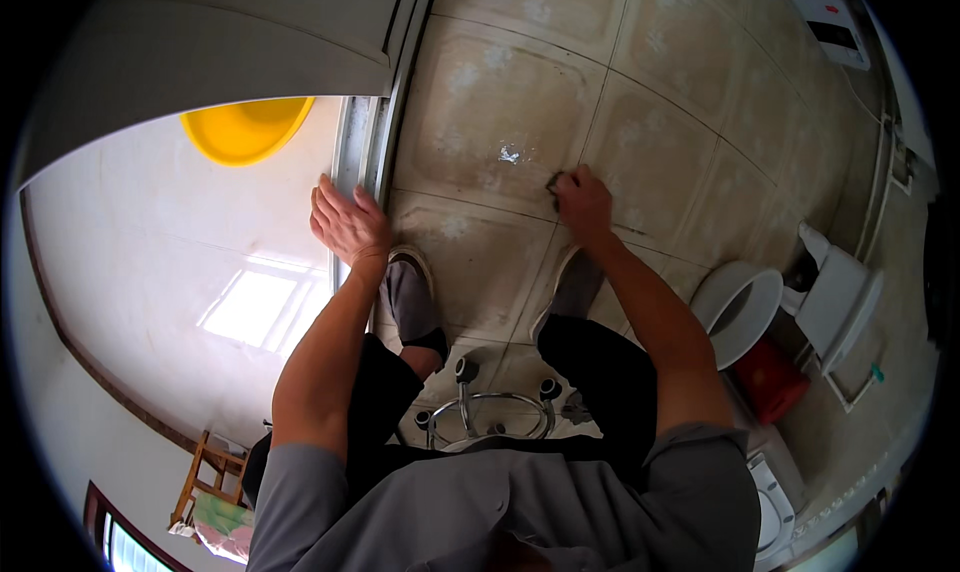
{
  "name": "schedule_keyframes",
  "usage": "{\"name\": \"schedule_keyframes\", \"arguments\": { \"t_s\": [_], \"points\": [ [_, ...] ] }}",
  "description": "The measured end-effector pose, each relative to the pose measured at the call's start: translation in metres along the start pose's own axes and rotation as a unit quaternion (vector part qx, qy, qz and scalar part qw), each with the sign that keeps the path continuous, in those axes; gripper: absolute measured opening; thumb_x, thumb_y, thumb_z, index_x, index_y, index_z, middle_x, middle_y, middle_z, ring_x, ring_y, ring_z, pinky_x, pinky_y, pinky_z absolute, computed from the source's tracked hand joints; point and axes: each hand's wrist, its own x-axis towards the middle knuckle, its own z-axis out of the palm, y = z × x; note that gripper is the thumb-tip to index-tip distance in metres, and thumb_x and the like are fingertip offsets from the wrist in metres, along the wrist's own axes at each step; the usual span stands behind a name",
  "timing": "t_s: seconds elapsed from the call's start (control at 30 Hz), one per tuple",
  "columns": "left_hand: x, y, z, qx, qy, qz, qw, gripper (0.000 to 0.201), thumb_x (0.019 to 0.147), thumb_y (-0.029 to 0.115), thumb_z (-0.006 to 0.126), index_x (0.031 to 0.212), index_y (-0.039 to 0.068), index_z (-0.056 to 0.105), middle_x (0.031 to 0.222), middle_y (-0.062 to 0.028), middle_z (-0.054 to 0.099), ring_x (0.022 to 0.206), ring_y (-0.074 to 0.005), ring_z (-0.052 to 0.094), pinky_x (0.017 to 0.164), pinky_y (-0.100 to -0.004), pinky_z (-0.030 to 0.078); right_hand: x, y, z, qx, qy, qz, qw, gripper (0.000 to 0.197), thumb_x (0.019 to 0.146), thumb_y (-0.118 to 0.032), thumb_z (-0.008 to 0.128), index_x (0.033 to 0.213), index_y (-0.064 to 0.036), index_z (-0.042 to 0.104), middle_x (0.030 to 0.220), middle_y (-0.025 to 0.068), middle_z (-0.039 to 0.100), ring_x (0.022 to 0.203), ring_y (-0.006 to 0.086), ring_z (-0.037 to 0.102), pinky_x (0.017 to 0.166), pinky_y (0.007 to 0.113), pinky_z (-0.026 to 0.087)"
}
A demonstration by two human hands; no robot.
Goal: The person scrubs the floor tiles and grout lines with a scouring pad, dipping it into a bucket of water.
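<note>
My right hand (pixel 583 200) presses a small dark scrubbing pad (pixel 553 183) against the beige tiled floor (pixel 500 92), fingers curled over it. A wet, shiny patch (pixel 510 154) lies on the tile just left of it. My left hand (pixel 347 222) rests flat with fingers spread on the metal door track (pixel 358 142) at the threshold. I am bent over, with my feet in grey slip-on shoes (pixel 408 287) on the tiles below my hands.
A yellow basin (pixel 245 127) sits on the pale floor beyond the track. A white toilet bowl (pixel 740 307) and a red bucket (pixel 770 382) stand at the right. A wheeled stool base (pixel 490 412) is beneath me. A grey sliding door (pixel 200 42) runs along the top left.
</note>
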Motion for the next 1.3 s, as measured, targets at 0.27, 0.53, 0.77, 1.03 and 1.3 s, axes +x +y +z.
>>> {"name": "schedule_keyframes", "arguments": {
  "t_s": [0.27, 0.53, 0.77, 1.03, 1.3],
  "points": [
    [-0.007, 0.003, 0.006, -0.005, 0.000, 0.007, 1.000, 0.056, 0.099, 0.036, 0.049, 0.144, 0.004, 0.043, 0.136, -0.0205, 0.056, 0.130, -0.0357, 0.050, 0.107, -0.0488, 0.035, 0.093, -0.150, 0.043, 0.089, 0.175, -0.173, 0.965, 0.008, 0.080, -0.015, 0.063, 0.086, -0.0103, 0.059, 0.082, 0.0132, 0.052, 0.076, 0.0327, 0.059, 0.067, 0.048, 0.049],
    [0.000, 0.002, 0.005, -0.003, 0.000, 0.007, 1.000, 0.055, 0.100, 0.036, 0.048, 0.144, 0.003, 0.044, 0.136, -0.0211, 0.056, 0.129, -0.0363, 0.050, 0.107, -0.0493, 0.035, 0.008, -0.017, 0.009, 0.120, 0.024, -0.084, 0.989, 0.012, 0.081, -0.020, 0.067, 0.085, -0.0098, 0.061, 0.080, 0.0129, 0.056, 0.076, 0.0346, 0.061, 0.066, 0.049, 0.048],
    [-0.003, 0.013, 0.004, -0.015, -0.005, 0.020, 1.000, 0.056, 0.100, 0.036, 0.047, 0.144, 0.002, 0.043, 0.135, -0.0215, 0.056, 0.128, -0.0373, 0.050, 0.106, -0.0492, 0.035, 0.062, -0.138, 0.077, 0.115, 0.101, -0.109, 0.982, 0.012, 0.080, -0.020, 0.065, 0.083, -0.0094, 0.059, 0.081, 0.0106, 0.055, 0.075, 0.0347, 0.061, 0.066, 0.048, 0.050],
    [0.000, 0.001, 0.000, 0.002, -0.003, 0.007, 1.000, 0.056, 0.100, 0.035, 0.047, 0.144, 0.002, 0.043, 0.136, -0.0215, 0.055, 0.130, -0.0368, 0.049, 0.107, -0.0486, 0.034, -0.006, -0.015, -0.002, 0.032, 0.020, -0.176, 0.984, 0.012, 0.075, -0.015, 0.073, 0.080, -0.0109, 0.062, 0.081, 0.0101, 0.055, 0.079, 0.0313, 0.062, 0.070, 0.047, 0.051],
    [-0.005, 0.010, 0.003, -0.012, -0.016, 0.012, 1.000, 0.057, 0.099, 0.035, 0.048, 0.145, 0.001, 0.043, 0.137, -0.0211, 0.055, 0.131, -0.0358, 0.048, 0.108, -0.0491, 0.033, 0.052, -0.147, 0.066, 0.051, 0.084, -0.178, 0.979, 0.007, 0.082, -0.019, 0.064, 0.083, -0.0127, 0.062, 0.085, 0.0115, 0.057, 0.079, 0.0330, 0.064, 0.068, 0.047, 0.052]
  ]
}}
